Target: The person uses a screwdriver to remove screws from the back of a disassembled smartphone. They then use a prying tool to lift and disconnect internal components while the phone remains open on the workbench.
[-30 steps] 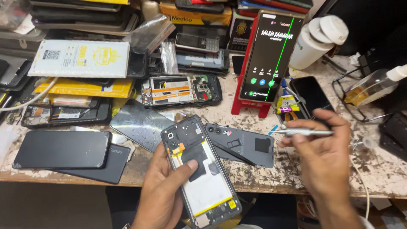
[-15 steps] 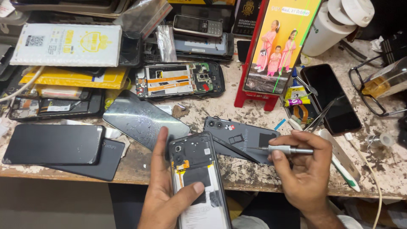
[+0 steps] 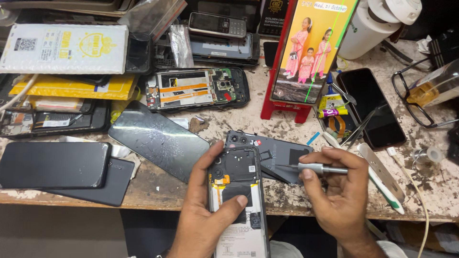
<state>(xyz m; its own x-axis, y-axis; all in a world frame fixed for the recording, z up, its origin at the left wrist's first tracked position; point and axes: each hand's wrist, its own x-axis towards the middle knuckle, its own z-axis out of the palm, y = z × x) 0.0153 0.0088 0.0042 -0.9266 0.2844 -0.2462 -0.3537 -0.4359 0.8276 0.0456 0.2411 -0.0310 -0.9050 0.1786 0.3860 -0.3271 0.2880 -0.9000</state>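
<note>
My left hand [image 3: 203, 210] grips an opened smartphone [image 3: 237, 181] with its back cover off, thumb across the battery area. The phone's top end rests at the front edge of the worn workbench [image 3: 158, 193]. My right hand [image 3: 342, 191] holds a slim metal screwdriver [image 3: 313, 167] level, its tip pointing left toward the phone's upper right edge. Just behind the phone lies a dark grey back cover [image 3: 282, 153].
A cracked glass panel [image 3: 158, 139] lies left of the phone. Two dark phones [image 3: 55, 165] sit at the near left. Another opened phone [image 3: 196, 88], a lit phone on a red stand [image 3: 311, 48], tweezers [image 3: 361, 126], glasses [image 3: 411, 102] and a white bottle [image 3: 370, 26] crowd the back.
The view has shifted down and closer. My left hand drew the opened phone slightly up onto the bench edge, and my right hand brought the screwdriver tip nearer the phone.
</note>
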